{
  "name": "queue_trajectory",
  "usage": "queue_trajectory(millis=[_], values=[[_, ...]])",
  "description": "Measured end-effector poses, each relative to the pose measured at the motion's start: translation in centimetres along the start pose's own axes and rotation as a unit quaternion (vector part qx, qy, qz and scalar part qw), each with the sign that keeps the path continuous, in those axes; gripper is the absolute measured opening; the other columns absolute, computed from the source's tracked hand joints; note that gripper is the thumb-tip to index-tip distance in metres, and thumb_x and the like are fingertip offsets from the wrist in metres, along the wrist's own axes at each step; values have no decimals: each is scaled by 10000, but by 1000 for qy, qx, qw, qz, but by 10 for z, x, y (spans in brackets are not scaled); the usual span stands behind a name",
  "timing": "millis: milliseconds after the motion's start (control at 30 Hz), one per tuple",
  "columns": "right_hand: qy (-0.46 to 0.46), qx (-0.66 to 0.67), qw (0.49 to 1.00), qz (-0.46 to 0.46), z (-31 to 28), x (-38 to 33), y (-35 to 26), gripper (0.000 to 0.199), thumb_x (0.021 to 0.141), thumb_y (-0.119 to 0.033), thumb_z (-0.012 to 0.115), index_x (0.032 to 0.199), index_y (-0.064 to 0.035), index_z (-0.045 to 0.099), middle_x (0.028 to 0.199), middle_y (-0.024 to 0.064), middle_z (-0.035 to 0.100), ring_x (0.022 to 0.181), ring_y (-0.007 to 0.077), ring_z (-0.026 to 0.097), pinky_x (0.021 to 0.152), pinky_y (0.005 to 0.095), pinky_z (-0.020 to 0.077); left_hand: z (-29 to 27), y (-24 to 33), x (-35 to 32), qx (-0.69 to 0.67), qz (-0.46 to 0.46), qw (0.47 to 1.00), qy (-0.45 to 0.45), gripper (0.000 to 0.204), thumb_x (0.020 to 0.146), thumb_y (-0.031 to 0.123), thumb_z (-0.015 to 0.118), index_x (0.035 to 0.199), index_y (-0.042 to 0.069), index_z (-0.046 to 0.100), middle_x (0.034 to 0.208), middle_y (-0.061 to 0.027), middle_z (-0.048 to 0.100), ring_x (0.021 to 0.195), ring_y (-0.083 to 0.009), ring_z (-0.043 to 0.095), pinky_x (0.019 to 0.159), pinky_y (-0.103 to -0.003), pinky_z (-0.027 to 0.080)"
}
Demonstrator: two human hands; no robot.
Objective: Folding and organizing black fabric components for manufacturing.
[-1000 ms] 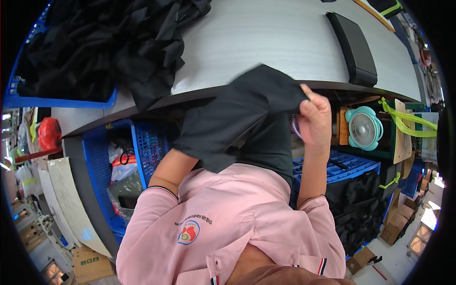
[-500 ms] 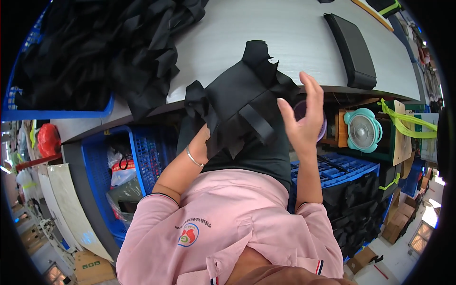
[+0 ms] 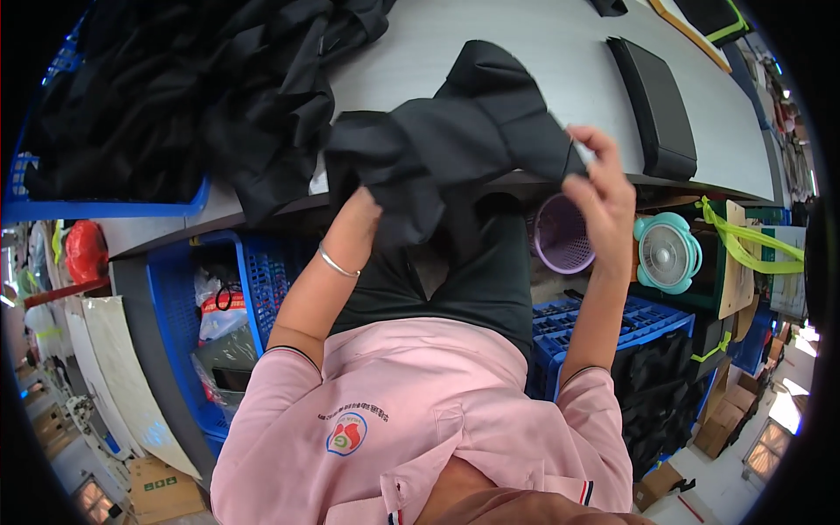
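Note:
A floppy black sewn fabric piece (image 3: pixel 464 131), with seams between its panels, is held up over my lap and the table's near edge. My left hand (image 3: pixel 359 219), below a silver bangle, reaches under its left part. The fabric hides those fingers, but the piece hangs from that hand. At the other end, the thumb and fingers of my right hand (image 3: pixel 602 179) pinch the right edge of the piece. The middle of the fabric sags and folds between my hands, and its upper flap bulges over the table.
A heap of black fabric pieces (image 3: pixel 157 105) fills a blue crate at the table's left. On the pale table (image 3: pixel 394 70) lies a flat black case (image 3: pixel 654 109). Below are a blue basket (image 3: pixel 192 350), a purple bin (image 3: pixel 560 236), a small teal fan (image 3: pixel 669 252) and a blue crate (image 3: pixel 604 324).
My right hand was open and apart from the fabric; now it has closed on the right edge. The piece has been raised and spread rightward. My left hand moved slightly left and up.

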State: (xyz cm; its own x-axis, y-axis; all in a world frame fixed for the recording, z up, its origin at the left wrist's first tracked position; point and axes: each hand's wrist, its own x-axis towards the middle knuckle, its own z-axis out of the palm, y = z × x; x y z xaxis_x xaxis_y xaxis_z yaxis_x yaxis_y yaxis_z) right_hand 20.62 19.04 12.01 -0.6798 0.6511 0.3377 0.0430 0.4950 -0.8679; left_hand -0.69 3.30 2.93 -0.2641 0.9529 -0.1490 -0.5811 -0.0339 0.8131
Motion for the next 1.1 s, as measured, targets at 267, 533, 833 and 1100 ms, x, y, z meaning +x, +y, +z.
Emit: queue_trajectory(millis=[267, 533, 833, 1100], values=[[273, -28, 961, -10, -1, 89, 81, 220, 994, -135, 586, 1102, 39, 665, 1129, 98, 631, 864, 121, 657, 781, 250, 508, 32, 4, 3, 174, 70, 982, 25, 285, 1010, 175, 555, 1195, -22, 645, 1058, -79, 695, 1013, -94, 633, 896, -228, 485], [228, 245, 920, 201, 57, 4, 57, 288, 998, -175, 605, 1208, 22, 634, 1029, 79, 694, 843, 132, 661, 705, 251, 530, 20, 52, 56, 148, 209, 956, 143, 347, 946, 205, 675, 1208, -18, 630, 1048, -61, 676, 894, -97, 611, 778, -249, 490], [76, 528, 817, 218, 62, 12, 59, 440, 963, -201, 651, 1355, -55, 516, 1228, 53, 648, 1117, 163, 600, 981, 330, 466, 25, 38, 88, -75, -39, 987, -135, 435, 911, 194, 721, 1286, 35, 567, 1145, -43, 649, 1041, -115, 620, 890, -256, 511], [120, 190, 958, 180, 64, 17, 58, 233, 845, -13, 746, 951, -63, 544, 790, -49, 574, 683, 19, 540, 624, 175, 440, 36, 27, 95, 45, 45, 998, -21, 112, 881, 52, 708, 982, 65, 661, 922, 10, 663, 803, -61, 613, 742, -228, 508]])
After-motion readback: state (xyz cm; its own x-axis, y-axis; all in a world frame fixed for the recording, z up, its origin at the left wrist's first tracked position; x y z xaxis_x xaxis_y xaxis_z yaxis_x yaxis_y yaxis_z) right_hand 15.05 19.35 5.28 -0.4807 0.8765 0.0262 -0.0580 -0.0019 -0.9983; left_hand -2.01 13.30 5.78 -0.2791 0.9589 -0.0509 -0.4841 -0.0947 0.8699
